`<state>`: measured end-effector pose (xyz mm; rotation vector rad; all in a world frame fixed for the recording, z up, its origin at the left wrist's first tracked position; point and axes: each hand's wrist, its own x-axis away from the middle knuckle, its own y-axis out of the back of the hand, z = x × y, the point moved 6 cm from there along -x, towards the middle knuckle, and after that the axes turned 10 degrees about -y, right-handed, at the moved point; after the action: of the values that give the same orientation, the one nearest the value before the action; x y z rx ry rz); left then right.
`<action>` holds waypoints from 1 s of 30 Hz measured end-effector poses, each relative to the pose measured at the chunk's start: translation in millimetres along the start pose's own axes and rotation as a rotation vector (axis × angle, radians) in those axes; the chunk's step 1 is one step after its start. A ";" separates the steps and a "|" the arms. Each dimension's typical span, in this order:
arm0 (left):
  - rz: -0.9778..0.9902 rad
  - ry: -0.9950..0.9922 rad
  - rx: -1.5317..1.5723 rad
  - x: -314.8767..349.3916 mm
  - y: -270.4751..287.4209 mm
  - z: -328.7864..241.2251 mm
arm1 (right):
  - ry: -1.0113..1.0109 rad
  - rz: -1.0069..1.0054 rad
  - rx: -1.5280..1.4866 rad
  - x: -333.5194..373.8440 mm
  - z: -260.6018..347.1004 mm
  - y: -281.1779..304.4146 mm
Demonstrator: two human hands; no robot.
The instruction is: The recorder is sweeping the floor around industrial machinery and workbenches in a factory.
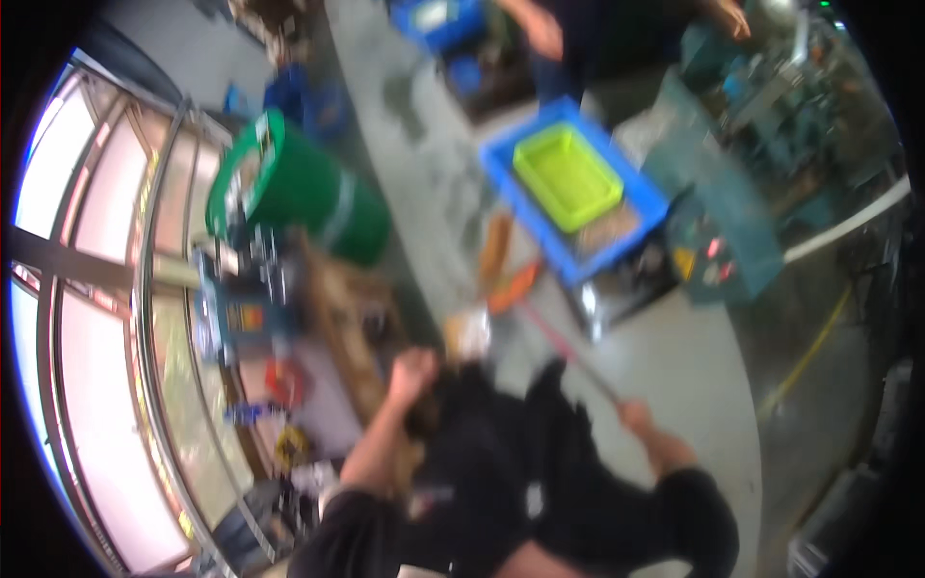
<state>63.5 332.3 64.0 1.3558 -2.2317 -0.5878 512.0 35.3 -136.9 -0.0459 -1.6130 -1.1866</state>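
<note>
The whole picture is smeared by motion. My right hand (634,416), at the lower right, is closed round the near end of a long thin stick (575,358). Its far part looks reddish and slants away to the left, ending beside a flat orange piece (514,287) on the floor; whether the two are joined I cannot tell. My left hand (414,371) is held out in front of my body near the workbench, fingers curled into a fist, with nothing visible in it. A whitish, bag-like thing (469,333) lies on the floor just past it.
A blue tray (496,166) with a yellow-green basket (568,178) stands ahead, beside a grey-green machine (732,231). To the left are a green drum (337,207), a wooden workbench (332,318) with a bench grinder (246,313), and windows. Another person (568,48) stands beyond the tray.
</note>
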 end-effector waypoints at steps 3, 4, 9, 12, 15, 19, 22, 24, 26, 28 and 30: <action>-0.164 0.296 0.445 0.1 14.6 23.2 | -0.132 -0.023 -0.077 39.4 21.9 28.4; -0.162 0.303 0.430 3.2 16.4 33.4 | -0.136 -0.009 -0.067 44.4 22.8 19.4; -0.139 0.271 0.447 -1.6 33.3 78.8 | -0.321 0.118 -0.055 80.8 59.2 -19.9; -0.159 0.263 0.475 -7.6 44.3 100.9 | -0.281 0.046 -0.040 67.2 79.1 -60.2; -0.144 0.267 0.513 -5.6 54.8 121.4 | -0.191 0.102 -0.014 31.8 120.2 -82.8; -0.112 0.226 0.457 -22.3 74.8 137.2 | -0.109 -0.130 -0.090 1.2 197.6 -39.3; -0.122 0.228 0.484 -36.2 82.6 143.1 | -0.028 -0.111 -0.009 -9.1 188.5 -32.2; -0.109 0.239 0.417 -40.6 90.0 146.4 | -0.094 -0.103 -0.019 2.7 164.7 -37.1; -0.105 0.261 0.401 -44.1 92.2 150.2 | -0.150 -0.092 -0.024 4.0 145.2 -37.9; -0.072 0.261 0.411 -50.9 93.7 146.7 | -0.239 0.027 -0.001 -2.2 136.2 -45.7; -0.087 0.301 0.418 -56.7 95.6 141.9 | -0.203 0.024 0.000 -16.0 142.3 -38.5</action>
<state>-63.4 440.5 -4.2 1.6222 -2.1231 0.0680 395.6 123.5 -162.9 -0.1911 -1.7837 -1.1940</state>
